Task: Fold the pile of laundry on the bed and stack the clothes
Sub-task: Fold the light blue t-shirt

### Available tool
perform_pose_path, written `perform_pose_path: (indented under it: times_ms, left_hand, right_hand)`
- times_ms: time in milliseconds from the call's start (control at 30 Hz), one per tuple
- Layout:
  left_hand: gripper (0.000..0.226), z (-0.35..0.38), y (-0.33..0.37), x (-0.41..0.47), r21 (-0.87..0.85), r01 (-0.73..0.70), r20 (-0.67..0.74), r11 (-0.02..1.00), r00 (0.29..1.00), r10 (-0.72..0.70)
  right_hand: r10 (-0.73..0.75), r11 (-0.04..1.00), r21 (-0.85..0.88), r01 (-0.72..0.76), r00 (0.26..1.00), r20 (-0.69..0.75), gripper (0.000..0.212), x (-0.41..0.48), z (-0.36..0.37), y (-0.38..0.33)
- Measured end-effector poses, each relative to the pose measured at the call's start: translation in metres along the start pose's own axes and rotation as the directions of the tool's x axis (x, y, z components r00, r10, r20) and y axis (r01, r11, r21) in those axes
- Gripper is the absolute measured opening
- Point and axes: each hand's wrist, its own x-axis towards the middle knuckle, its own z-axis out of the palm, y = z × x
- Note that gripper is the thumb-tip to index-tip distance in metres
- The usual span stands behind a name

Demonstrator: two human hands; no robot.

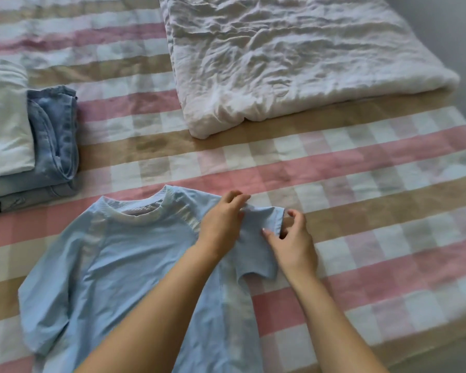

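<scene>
Stack (24,135) left, duvet (293,57) ahead; bedspread (361,189) between.

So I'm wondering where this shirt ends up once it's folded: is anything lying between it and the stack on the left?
Nothing visible does. Between the light blue T-shirt and the folded stack there is only bare checked bedcover. The white duvet lies off to the right, clear of that path.

bed (361,168) covered by checked sheet, pink, tan and white bands. light blue t-shirt (135,265) spread flat, front up, near front edge, collar toward far side. folded stack (24,146) at left edge: white garment on top, blue denim under it, grey piece at bottom. crumpled white duvet (293,57) folded, lying toward far right corner, reaching right edge.
</scene>
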Motion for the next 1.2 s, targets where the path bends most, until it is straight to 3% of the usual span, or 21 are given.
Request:
perform_pose_path:
  times_ms: [100, 200, 333, 433, 567, 800, 1033, 1133, 1200]
  left_hand:
    - [0.018, 0.004, 0.002, 0.023, 0.209, -0.026, 0.209, 0.978, 0.978, -0.019]
    - [0.012, 0.006, 0.006, 0.032, 0.261, -0.014, 0.185, 0.965, 0.982, -0.036]
    - [0.017, 0.000, 0.011, 0.014, -0.031, 0.042, -0.033, 0.999, 0.999, -0.043]
    - [0.018, -0.027, -0.001, -0.020, -0.202, 0.062, -0.160, 0.977, 0.983, -0.095]
    - [0.018, -0.088, -0.054, -0.080, -0.230, 0.127, -0.280, 0.965, 0.941, -0.191]
    - [0.017, -0.180, -0.159, -0.163, -0.115, 0.343, -0.340, 0.932, 0.868, -0.362]
    - [0.027, -0.200, -0.223, -0.193, -0.132, 0.503, -0.201, 0.854, 0.830, -0.520]
    - [0.032, -0.195, -0.228, -0.190, -0.097, 0.518, -0.080, 0.850, 0.847, -0.525]
    - [0.033, -0.193, -0.228, -0.185, -0.071, 0.565, 0.018, 0.822, 0.825, -0.565]
  right_hand:
    - [-0.009, 0.998, -0.063, 0.011, 0.999, 0.031, 0.049, -0.011, 0.008, 0.009]
    - [-0.059, 0.993, -0.106, 0.050, 0.995, -0.081, 0.034, -0.007, 0.008, 0.011]
    - [-0.185, 0.972, -0.180, 0.153, 0.967, -0.177, 0.040, -0.006, 0.007, 0.005]
    - [-0.365, 0.930, -0.127, 0.344, 0.902, -0.230, 0.040, -0.024, 0.014, -0.011]
    - [-0.610, 0.792, -0.037, 0.609, 0.792, -0.021, 0.021, -0.064, 0.050, -0.056]
    - [-0.689, 0.712, 0.033, 0.702, 0.688, 0.231, 0.015, -0.128, 0.148, -0.135]
    - [-0.698, 0.644, -0.042, 0.764, 0.609, 0.377, 0.024, -0.142, 0.223, -0.182]
    - [-0.659, 0.570, -0.176, 0.802, 0.575, 0.485, 0.031, -0.133, 0.241, -0.190]
    - [-0.568, 0.537, -0.300, 0.788, 0.601, 0.562, 0.034, -0.126, 0.248, -0.194]
